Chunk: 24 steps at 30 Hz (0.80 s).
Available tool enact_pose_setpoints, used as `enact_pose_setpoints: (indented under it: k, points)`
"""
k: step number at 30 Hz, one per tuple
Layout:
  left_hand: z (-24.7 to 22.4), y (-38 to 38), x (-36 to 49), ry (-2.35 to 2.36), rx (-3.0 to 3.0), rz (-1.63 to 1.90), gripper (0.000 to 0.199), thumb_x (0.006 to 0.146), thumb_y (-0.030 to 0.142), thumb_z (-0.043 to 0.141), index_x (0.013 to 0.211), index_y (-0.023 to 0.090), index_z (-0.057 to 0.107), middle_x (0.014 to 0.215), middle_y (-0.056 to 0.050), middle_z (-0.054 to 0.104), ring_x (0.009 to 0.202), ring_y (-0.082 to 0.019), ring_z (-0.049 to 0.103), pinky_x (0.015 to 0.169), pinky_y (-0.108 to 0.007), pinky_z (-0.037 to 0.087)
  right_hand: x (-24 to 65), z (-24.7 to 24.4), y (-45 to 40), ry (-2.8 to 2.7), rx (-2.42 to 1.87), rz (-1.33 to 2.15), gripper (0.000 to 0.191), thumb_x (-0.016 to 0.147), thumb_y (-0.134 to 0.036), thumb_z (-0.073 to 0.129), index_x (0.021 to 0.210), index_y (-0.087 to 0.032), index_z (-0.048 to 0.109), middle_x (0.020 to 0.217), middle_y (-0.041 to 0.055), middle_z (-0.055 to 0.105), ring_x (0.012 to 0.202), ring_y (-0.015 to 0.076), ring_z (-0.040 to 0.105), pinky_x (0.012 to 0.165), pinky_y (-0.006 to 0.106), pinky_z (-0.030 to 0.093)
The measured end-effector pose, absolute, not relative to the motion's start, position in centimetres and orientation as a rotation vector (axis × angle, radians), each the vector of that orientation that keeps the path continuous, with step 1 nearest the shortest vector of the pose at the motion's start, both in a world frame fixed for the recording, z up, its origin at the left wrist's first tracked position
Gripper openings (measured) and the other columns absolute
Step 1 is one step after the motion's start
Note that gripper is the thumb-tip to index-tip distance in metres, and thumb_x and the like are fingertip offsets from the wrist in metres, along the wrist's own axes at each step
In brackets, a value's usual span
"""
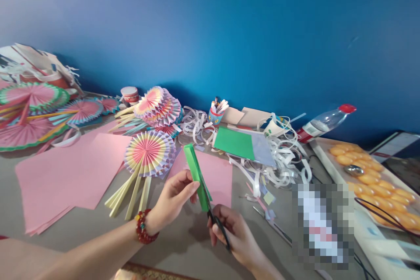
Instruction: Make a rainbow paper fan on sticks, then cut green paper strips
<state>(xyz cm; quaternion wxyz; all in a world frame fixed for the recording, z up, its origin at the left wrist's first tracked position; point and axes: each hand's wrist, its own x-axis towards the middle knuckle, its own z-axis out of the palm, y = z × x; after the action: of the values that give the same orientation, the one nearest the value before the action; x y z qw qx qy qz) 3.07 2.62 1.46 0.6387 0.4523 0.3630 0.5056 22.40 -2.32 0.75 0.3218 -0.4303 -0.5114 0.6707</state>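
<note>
Between the thumb and fingers of my left hand [179, 190] is a folded strip of green paper [193, 164], held up over the table and tilted a little. My right hand [232, 232] grips black-handled scissors [220, 226]. Their blades lie along the right side of the green strip, and part of them is hidden by it. Beneath the strip lies a sheet of pink paper [219, 175]. A round pleated paper fan [149, 153] in pink, yellow and lilac, with pale yellow sticks, rests just left of my left hand.
Pink sheets [65, 179] spread over the left of the grey table [197, 253], with more fans [33, 96] behind. White paper curls [285, 162] lie right of a green sheet [234, 142]. A red-capped bottle [324, 122] stands near a tray of orange-yellow food [387, 183].
</note>
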Motion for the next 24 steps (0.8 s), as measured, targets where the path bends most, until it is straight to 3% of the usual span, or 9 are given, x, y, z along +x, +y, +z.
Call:
enact_pose_setpoints:
  k: [24]
  points:
    - [0.92,2.21,3.37,0.781,1.029,1.111,0.028,0.091,0.042,0.062,0.083,0.017,0.055,0.063,0.002,0.059,0.053,-0.010,0.058,0.056,-0.022,0.047,22.01,1.02,-2.22,-1.362,-1.199,1.722,0.058,0.072,-0.076,0.063,0.071,-0.021,0.047,0.055,-0.0032,0.054,0.048,0.0091,0.045,0.050,0.021,0.034]
